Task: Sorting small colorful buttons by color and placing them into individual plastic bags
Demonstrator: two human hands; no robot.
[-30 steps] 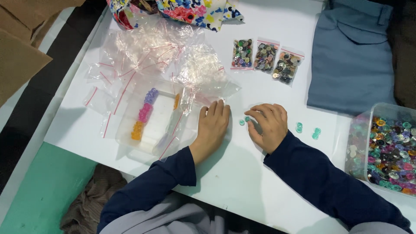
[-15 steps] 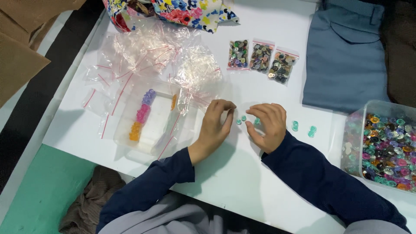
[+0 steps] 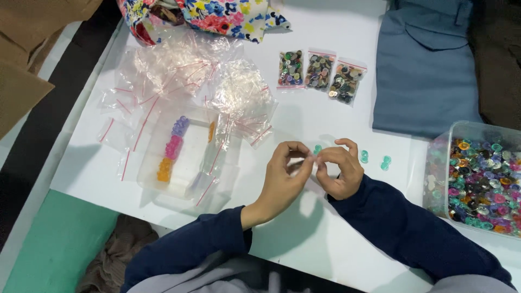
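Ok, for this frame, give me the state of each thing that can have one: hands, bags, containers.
left hand: raised off the white table, fingertips pinched against the right hand's
right hand: raised, fingers curled; what the hands pinch is too small to tell
three small clear zip bags of mixed buttons: filled, lying flat
pile of clear zip bags: empty, crumpled
clear plastic tub of coloured buttons: open, nearly full
clear compartment box: holds a few coloured pieces

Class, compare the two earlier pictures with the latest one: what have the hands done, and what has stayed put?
Both hands have lifted off the white table. The left hand and right hand now meet fingertip to fingertip, pinching something small, hard to make out. The green buttons, three filled bags, compartment tray and tub of buttons stayed where they were.
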